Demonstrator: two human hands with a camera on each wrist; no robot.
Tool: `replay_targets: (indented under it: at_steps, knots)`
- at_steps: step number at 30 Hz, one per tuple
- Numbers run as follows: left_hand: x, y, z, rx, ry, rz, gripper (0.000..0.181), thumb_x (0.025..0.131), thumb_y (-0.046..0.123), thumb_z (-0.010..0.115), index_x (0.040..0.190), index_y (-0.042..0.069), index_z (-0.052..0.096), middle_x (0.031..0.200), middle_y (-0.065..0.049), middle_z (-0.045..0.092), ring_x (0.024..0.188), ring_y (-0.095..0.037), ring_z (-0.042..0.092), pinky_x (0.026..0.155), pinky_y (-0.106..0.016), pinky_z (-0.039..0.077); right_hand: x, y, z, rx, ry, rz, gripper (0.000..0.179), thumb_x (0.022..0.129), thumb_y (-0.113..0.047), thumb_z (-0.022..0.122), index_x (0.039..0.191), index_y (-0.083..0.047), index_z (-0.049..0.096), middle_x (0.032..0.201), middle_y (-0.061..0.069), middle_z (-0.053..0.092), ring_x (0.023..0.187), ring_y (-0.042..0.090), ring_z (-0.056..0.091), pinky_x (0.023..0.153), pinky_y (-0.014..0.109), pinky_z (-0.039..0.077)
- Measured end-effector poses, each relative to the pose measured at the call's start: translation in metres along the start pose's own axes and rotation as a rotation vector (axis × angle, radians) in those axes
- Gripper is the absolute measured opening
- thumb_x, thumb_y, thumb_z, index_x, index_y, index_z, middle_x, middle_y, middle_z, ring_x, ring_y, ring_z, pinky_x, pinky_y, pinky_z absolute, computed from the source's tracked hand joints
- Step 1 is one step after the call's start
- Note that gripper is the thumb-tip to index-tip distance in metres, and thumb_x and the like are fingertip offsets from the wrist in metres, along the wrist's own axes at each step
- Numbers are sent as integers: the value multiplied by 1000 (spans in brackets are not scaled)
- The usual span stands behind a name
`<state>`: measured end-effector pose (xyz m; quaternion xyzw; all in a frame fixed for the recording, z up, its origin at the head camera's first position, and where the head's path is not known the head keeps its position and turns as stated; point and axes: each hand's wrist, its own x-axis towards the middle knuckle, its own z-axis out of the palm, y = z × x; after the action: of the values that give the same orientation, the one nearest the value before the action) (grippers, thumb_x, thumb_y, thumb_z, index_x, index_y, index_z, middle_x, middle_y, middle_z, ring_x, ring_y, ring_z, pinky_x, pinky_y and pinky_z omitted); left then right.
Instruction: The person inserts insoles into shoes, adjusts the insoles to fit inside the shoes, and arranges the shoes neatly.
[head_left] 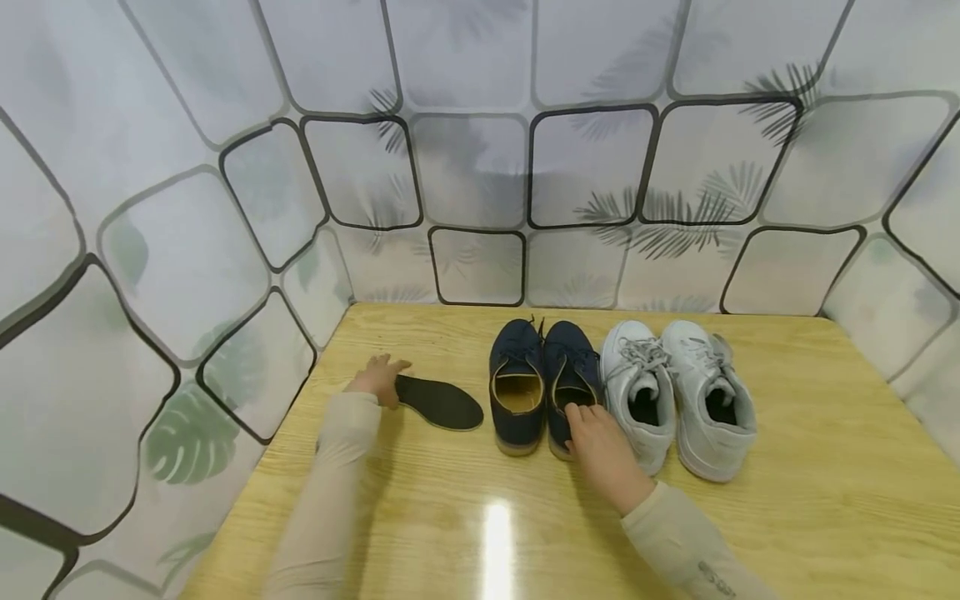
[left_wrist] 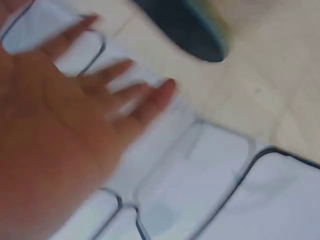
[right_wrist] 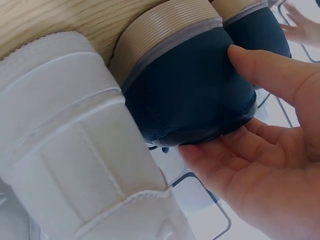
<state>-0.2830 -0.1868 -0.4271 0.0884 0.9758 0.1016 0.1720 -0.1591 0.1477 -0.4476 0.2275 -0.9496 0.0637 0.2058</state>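
A black insole (head_left: 441, 403) lies flat on the wooden table to the left of a pair of navy lace-up shoes. My left hand (head_left: 377, 380) is by its left end, fingers spread. In the left wrist view this hand (left_wrist: 75, 115) is blurred, with a gap between its fingers and the insole (left_wrist: 187, 30). My right hand (head_left: 602, 446) grips the heel of the right navy shoe (head_left: 570, 354). In the right wrist view, the thumb lies against the heel (right_wrist: 195, 85) and the fingers curl at the collar. The left navy shoe (head_left: 517, 358) stands beside it.
Two white sneakers (head_left: 637, 383) with grey laces stand close on the right of the navy shoes, toes toward the back. A patterned cloth (head_left: 480, 183) rises along the back and sides of the wooden table (head_left: 427, 517).
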Motion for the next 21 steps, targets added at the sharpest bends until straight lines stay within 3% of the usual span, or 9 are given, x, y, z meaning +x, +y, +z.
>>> replay_targets:
  at_steps: [2, 4, 8, 12, 17, 21]
  knots:
    - [4, -5, 8, 21, -93, 84, 80, 77, 1, 73, 147, 7, 36, 153, -29, 17, 140, -51, 11, 104, -67, 23, 0, -1, 1, -22, -1, -12, 45, 68, -7, 85, 85, -2, 43, 74, 10, 52, 71, 30, 53, 69, 38, 44]
    - [8, -4, 15, 29, -116, 164, 80, 77, 7, 77, 147, 9, 38, 155, -27, 16, 141, -49, 7, 106, -67, 18, 1, -2, 2, -38, 4, -14, 46, 67, -7, 85, 84, -1, 43, 74, 11, 52, 71, 30, 53, 69, 38, 44]
    - [15, 0, 25, 22, -59, 204, 72, 77, 15, 80, 140, 9, 47, 155, -21, 21, 143, -43, 10, 109, -63, 16, 0, -2, 2, -31, 3, -2, 46, 67, -7, 86, 84, -2, 43, 74, 11, 52, 72, 31, 53, 70, 38, 44]
    - [19, -1, 29, 22, 11, 183, 63, 72, 20, 84, 125, 3, 55, 143, -19, 42, 136, -40, 32, 107, -57, 27, 0, -1, 1, -5, 5, -12, 46, 67, -7, 86, 84, -2, 43, 74, 10, 52, 71, 30, 52, 70, 38, 44]
    - [15, -9, 24, -143, 95, 178, 63, 75, 23, 78, 124, -3, 48, 117, -18, 57, 107, -33, 56, 94, -47, 44, 0, -1, 3, -27, 20, -29, 46, 66, -8, 86, 84, -2, 44, 74, 10, 52, 71, 30, 52, 69, 38, 44]
    - [-4, 3, 11, -406, 208, 237, 64, 80, 25, 70, 131, -2, 41, 121, -22, 56, 108, -34, 57, 91, -47, 47, -3, 0, -4, 83, -49, 30, 43, 73, -11, 83, 97, 4, 51, 86, 16, 56, 82, 34, 55, 76, 42, 47]
